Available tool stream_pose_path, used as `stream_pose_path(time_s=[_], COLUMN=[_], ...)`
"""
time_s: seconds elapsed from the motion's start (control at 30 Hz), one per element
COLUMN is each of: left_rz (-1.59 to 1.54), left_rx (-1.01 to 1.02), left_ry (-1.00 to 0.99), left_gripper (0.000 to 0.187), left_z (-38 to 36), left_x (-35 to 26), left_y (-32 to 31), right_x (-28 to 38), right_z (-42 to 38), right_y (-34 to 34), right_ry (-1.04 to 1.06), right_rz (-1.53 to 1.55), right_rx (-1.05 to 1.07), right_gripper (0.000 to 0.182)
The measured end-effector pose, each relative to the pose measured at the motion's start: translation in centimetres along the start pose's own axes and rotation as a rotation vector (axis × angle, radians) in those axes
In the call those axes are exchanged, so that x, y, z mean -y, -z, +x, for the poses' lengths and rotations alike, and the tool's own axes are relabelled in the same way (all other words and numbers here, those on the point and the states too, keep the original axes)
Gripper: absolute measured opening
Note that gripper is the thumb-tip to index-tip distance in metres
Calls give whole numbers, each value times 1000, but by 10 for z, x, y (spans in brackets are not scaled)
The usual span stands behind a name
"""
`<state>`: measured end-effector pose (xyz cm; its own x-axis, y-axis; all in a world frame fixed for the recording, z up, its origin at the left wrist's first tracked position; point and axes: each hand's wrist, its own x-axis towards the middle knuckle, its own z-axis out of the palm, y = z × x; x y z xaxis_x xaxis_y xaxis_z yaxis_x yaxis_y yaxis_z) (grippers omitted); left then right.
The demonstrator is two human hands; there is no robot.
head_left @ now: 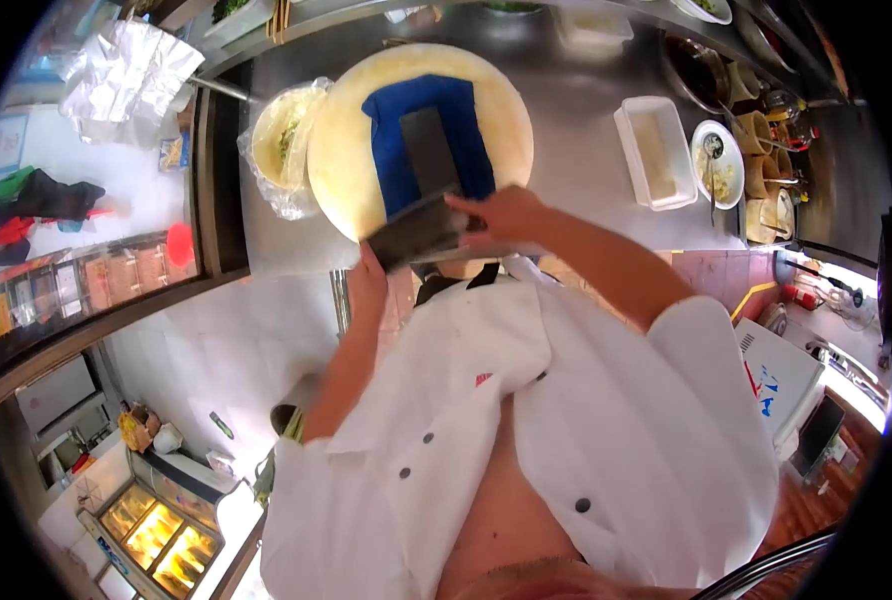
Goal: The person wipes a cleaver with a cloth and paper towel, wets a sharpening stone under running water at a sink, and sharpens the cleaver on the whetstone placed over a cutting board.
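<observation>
A cleaver (416,232) with a broad dark blade lies slantwise over the near end of a grey whetstone (427,150). My right hand (506,216) is closed round its handle end. At the blade's far left corner my left hand (369,281) holds on with its fingers, some of them hidden behind the steel. Under the stone a folded blue cloth (387,151) is spread on a round, pale chopping board (343,135).
Left of the board stands a plastic-wrapped bowl (270,150) with food in it. To the right on the steel counter (576,150) are a white rectangular tub (656,160) and a white bowl (730,163) with a spoon. Several seasoning containers (758,170) line the right side.
</observation>
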<state>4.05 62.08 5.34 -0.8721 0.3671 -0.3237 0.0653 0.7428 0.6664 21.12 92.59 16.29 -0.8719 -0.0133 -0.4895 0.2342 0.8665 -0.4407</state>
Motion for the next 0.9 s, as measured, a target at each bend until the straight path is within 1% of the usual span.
stream_pose_path(time_s=[0.03, 0.07, 0.1, 0.13, 0.17, 0.23, 0.27, 0.3, 0.33, 0.37, 0.43, 0.5, 0.57, 0.6, 0.63, 0.67, 0.7, 0.77, 0.8, 0.83, 0.87, 0.9], left_rz=[-2, 157, 68, 141, 190, 168, 134, 106, 65, 21, 30, 41, 195, 124, 57, 93, 61, 7, 129, 151, 173, 172], left_rx=[37, 29, -73, -94, -64, -59, -48, -32, 6, 44, 49, 52, 29, -51, -87, -45, -78, -71, -55, -1, 53, 68], left_ry=[85, 104, 86, 94, 33, 100, 105, 111, 125, 139, 106, 89, 3, 9, 135, 133, 102, 91, 44, 64, 83, 48], left_gripper=[76, 77, 79, 81, 83, 82, 81, 81, 81, 81, 81, 82, 82, 84, 85, 85, 86, 84, 84, 84, 84, 83], left_z=[3, 19, 36, 62, 78, 73, 60, 39, 12, -4, 7, 7, 33, 43, 60, 88, 77, 66, 54, 34, 15, -3], left_x=[-12, -50, -69, -75, -81, -82, -79, -65, -42, -27, -28, -23, -23, -61, -80, -75, -99, -82, -65, -44, -22, -26], left_y=[8, 22, 21, 22, 29, 28, 25, 22, 18, 15, 14, 15, 15, 23, 24, 23, 32, 27, 23, 19, 13, 18], right_x=[-1, -9, -18, -20, -23, -23, -23, -20, -17, -8, 13, 15, -1, -12, -16, -19, -21, -25, -18, -7, -4, 13], right_z=[10, 32, 50, 60, 70, 69, 64, 53, 38, 21, -14, -9, 25, 46, 58, 67, 71, 66, 49, 32, 17, -4], right_y=[10, 31, 42, 60, 69, 68, 63, 48, 32, 19, 13, 12, 26, 36, 58, 65, 70, 45, 37, 25, 5, 5], right_ry=[1, 0, 22, 46, 44, 48, 35, 20, 49, 28, -17, -39, -24, -18, -38, -17, 5, 0, 2, -34, -11, -60], right_rz=[1, -5, 18, -17, -7, -18, -35, -45, -11, -12, -52, -87, -67, -55, 30, 11, -12, -93, -27, -26, 61, -107], right_rx=[-13, -38, -114, -174, -199, -196, -145, -91, -82, -17, 58, 48, -50, -97, -62, -113, -169, -215, -141, -61, -39, -7], right_gripper=[92, 92, 91, 90, 92, 93, 93, 94, 93, 94, 93, 91, 90, 90, 90, 91, 92, 93, 95, 96, 96, 90])
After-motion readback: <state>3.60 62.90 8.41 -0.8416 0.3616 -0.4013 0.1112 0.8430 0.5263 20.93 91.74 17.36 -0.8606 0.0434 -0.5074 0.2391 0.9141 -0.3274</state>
